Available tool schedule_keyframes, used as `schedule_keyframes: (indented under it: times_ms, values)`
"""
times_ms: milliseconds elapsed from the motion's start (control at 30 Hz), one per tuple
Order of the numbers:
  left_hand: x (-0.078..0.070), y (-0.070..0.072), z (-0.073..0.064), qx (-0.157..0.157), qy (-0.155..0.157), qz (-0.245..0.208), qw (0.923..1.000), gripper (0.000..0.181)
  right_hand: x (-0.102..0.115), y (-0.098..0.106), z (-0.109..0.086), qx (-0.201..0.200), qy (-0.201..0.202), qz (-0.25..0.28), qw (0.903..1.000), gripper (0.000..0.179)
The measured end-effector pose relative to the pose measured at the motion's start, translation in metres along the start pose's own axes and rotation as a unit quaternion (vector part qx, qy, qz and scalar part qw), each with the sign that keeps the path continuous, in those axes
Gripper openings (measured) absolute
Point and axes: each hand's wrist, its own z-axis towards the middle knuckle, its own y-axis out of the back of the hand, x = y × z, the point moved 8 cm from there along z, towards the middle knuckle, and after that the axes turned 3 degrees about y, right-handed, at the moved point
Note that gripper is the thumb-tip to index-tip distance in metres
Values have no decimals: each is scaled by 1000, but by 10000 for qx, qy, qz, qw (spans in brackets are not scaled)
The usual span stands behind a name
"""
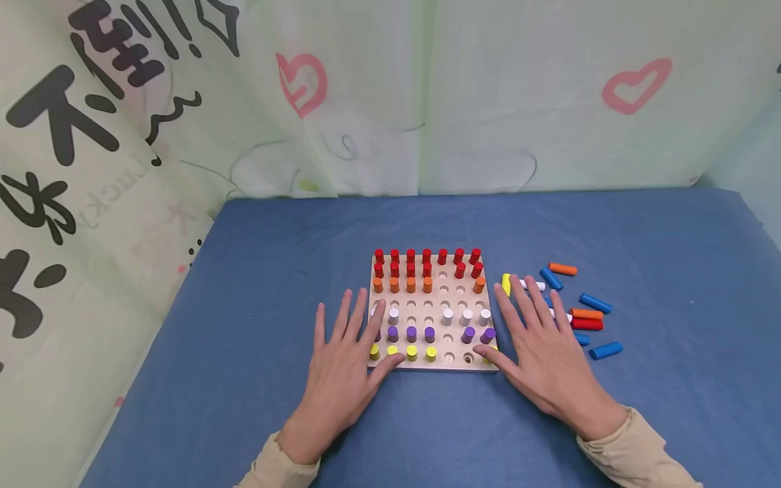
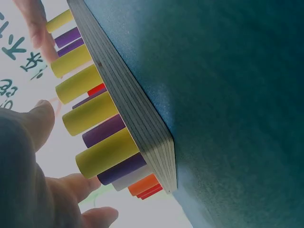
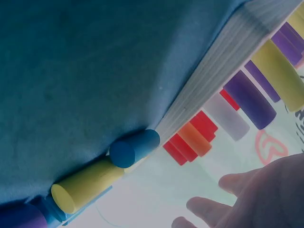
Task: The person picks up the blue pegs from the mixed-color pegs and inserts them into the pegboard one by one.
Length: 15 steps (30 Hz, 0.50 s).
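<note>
A wooden pegboard (image 1: pixel 438 327) lies between the two hands, with rows of red (image 1: pixel 411 255), orange (image 1: pixel 411 285), white (image 1: pixel 448 316), purple (image 1: pixel 411 334) and yellow pegs (image 1: pixel 411 353). Several holes show bare. Over its left edge spreads my left hand (image 1: pixel 338 379), fingers straight and holding nothing. My right hand (image 1: pixel 549 359) is spread at the right edge, its thumb overlapping the front right corner. Under and beyond its fingers lie loose pegs, among them a yellow peg (image 1: pixel 506 285). In the left wrist view, fingers (image 2: pixel 99 217) reach beside the yellow pegs (image 2: pixel 107 153).
Right of the board, loose blue (image 1: pixel 607 350), orange (image 1: pixel 563 269) and red pegs (image 1: pixel 588 324) are scattered on the blue tablecloth (image 1: pixel 274 257). A pale printed curtain (image 1: pixel 476 135) hangs behind the table and along its left side.
</note>
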Motion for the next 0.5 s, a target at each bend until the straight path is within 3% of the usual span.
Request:
schedule_keyframes:
  times_ms: [267, 500]
  values:
    - [0, 0, 1, 113, 55, -33, 9999, 80, -1, 3, 0, 59, -34, -23, 10000, 92]
    - [4, 1, 3, 171, 193, -356, 9990, 78, -3, 7, 2, 57, 17, 10, 10000, 89]
